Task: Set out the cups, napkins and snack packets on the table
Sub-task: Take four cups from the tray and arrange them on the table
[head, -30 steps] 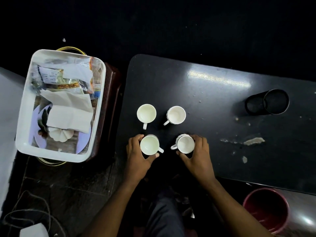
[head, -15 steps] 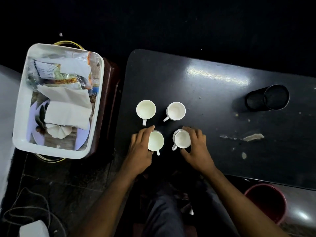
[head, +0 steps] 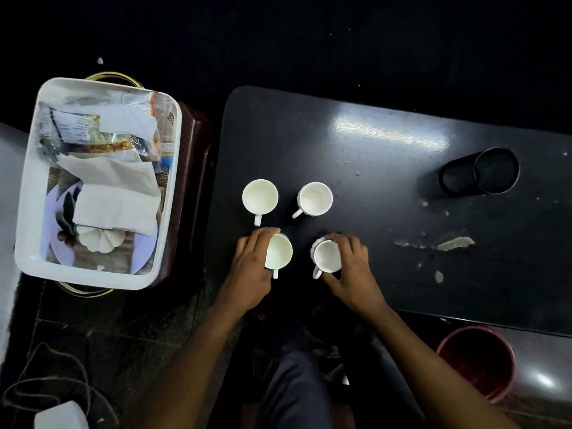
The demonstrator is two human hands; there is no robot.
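Four white cups stand upright in a two-by-two block near the left end of the black table [head: 387, 168].

- Far-left cup [head: 260, 197]: handle toward the person, untouched.
- Far-right cup [head: 315, 198]: handle toward the near left, untouched.
- Near-left cup [head: 278, 252]: handle toward the person. Left hand [head: 252, 270] wraps its left side, fingers curled over the far rim, thumb by the handle; a grasp on the cup, which sits just right of the palm.
- Near-right cup [head: 327, 256]: handle toward the near left. Right hand [head: 353, 274] cups its right side, fingers over the far rim, thumb below the near edge; a grasp on the cup, which sits just left of the palm.

White tray [head: 99, 277], on a brown stool left of the table, well apart from both hands: folded napkins [head: 116, 209], snack packets [head: 102, 140], and a white ridged lid [head: 99, 239].

Black mesh holder [head: 479, 171]: lying on its side at the table's far right.

Red bucket [head: 476, 363]: on the floor, near right.
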